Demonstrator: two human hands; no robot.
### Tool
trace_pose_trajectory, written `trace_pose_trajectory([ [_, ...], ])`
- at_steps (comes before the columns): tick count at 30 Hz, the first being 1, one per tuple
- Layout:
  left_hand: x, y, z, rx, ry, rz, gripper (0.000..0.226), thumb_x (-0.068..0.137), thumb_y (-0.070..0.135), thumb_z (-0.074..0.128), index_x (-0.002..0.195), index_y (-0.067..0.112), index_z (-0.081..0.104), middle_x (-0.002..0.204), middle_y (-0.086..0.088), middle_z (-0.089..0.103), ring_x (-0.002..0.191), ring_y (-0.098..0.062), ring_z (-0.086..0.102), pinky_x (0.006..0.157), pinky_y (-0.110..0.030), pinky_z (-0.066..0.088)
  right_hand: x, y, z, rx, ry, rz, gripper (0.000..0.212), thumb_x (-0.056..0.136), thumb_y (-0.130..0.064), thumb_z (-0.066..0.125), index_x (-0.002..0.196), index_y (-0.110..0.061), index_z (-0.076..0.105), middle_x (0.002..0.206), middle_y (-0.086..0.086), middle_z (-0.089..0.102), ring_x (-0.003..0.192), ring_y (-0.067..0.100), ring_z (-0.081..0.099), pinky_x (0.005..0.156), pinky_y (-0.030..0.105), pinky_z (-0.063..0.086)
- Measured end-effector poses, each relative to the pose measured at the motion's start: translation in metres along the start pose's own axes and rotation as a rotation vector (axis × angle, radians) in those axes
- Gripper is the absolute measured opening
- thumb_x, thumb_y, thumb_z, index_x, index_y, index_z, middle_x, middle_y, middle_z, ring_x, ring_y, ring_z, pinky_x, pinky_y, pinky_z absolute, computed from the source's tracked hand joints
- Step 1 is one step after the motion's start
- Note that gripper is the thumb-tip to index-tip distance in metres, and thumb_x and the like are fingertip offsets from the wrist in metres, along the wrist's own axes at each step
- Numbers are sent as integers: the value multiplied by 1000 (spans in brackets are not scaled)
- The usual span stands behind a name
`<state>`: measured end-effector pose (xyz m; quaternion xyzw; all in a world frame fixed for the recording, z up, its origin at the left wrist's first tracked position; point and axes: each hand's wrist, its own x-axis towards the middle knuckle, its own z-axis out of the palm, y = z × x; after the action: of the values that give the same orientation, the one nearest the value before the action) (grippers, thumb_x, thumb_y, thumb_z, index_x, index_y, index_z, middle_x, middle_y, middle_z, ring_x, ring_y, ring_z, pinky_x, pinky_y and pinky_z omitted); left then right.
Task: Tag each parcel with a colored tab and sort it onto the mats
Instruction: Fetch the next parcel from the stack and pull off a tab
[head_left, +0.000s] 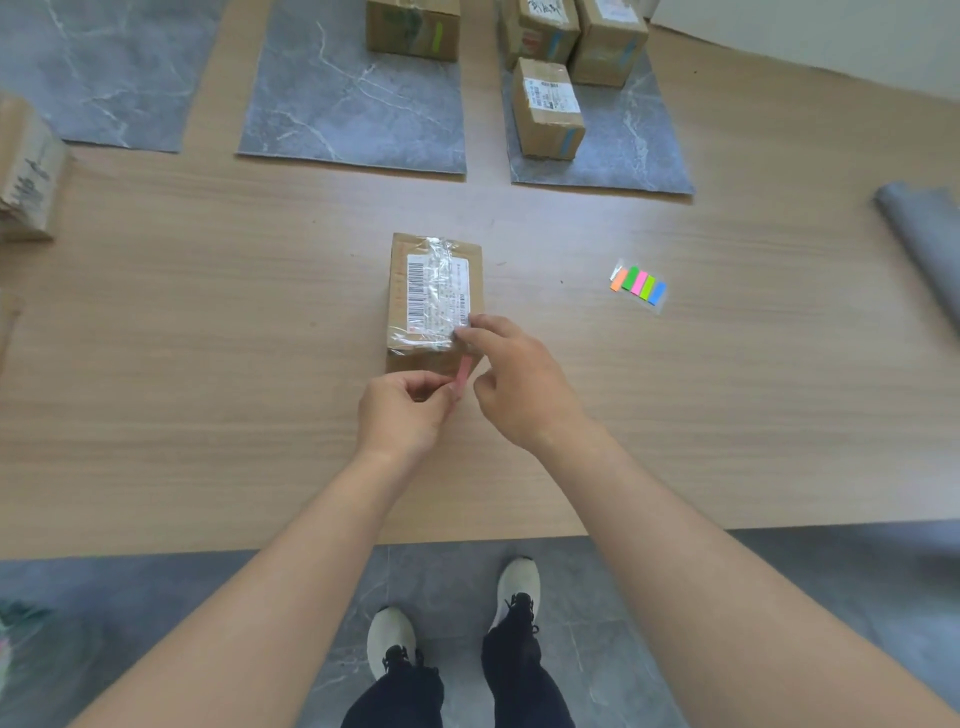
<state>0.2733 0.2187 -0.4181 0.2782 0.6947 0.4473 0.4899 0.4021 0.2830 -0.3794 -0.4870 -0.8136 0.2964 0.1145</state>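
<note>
Cardboard parcels sit around the centre parcel (435, 299), which serves as your reference point on the wooden table (208, 322). Far to its left, at the table edge, stands one untagged-looking box (28, 171); you cannot tell from this view whether it carries a tab. Beyond the reference parcel and to its left lies the left grey mat (98, 67), bare where visible. Directly beyond it lies the middle mat (353, 114), holding one box with a green tab (413, 28). Beyond and to the right lies the right mat (618, 150), holding three boxes with blue tabs (548, 106). The reference parcel itself lies flat, label up, under clear tape. Just nearer than its near edge, your left hand (402, 415) is curled, thumb and fingers pinching the lower end of a pink tab (462, 375). The tab runs up against the parcel's near side face. Your right hand (519, 387) sits just right of the left, index finger extended and touching the parcel's top near-right corner, remaining fingers loosely curled and holding nothing. To the right of the reference parcel, well apart, lies the sheet of coloured tabs (638, 285). Farther right, at the table edge, lies a rolled grey mat (919, 244).
</note>
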Motion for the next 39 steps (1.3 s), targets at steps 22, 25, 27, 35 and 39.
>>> trace_pose_trajectory([
  [22,20,-11,-35,134,365,-73,12,76,34,64,77,28,75,72,7,74,79,-16,72,83,-41,59,32,16,40,-175,307,-61,39,66,1,82,85,-16,53,93,-4,45,65,24,48,44,34,48],
  [25,25,3,-51,-90,400,-55,28,79,40,46,93,35,70,92,5,75,96,-12,71,96,-43,55,34,12,52,-190,371,-40,39,65,9,72,86,-15,49,96,-1,44,66,26,48,43,37,50],
  [27,28,22,-48,-188,273,-65,36,90,41,42,114,34,68,119,2,69,109,-10,66,104,-37,49,33,10,47,-47,337,-28,36,69,2,75,93,-16,55,107,-2,44,77,22,56,54,44,57],
  [35,22,60,-50,-225,95,8,51,101,34,30,84,38,78,87,19,76,93,-2,69,82,-21,52,26,-34,15,931,164,455,40,106,-40,43,116,-12,69,98,17,74,74,11,69,79,31,55],
  [39,8,99,-70,-268,82,22,42,101,36,32,110,26,72,105,9,75,98,-11,68,90,-27,51,33,-69,-15,965,279,385,34,106,-34,43,120,-16,69,110,2,74,85,5,68,66,18,54],
])
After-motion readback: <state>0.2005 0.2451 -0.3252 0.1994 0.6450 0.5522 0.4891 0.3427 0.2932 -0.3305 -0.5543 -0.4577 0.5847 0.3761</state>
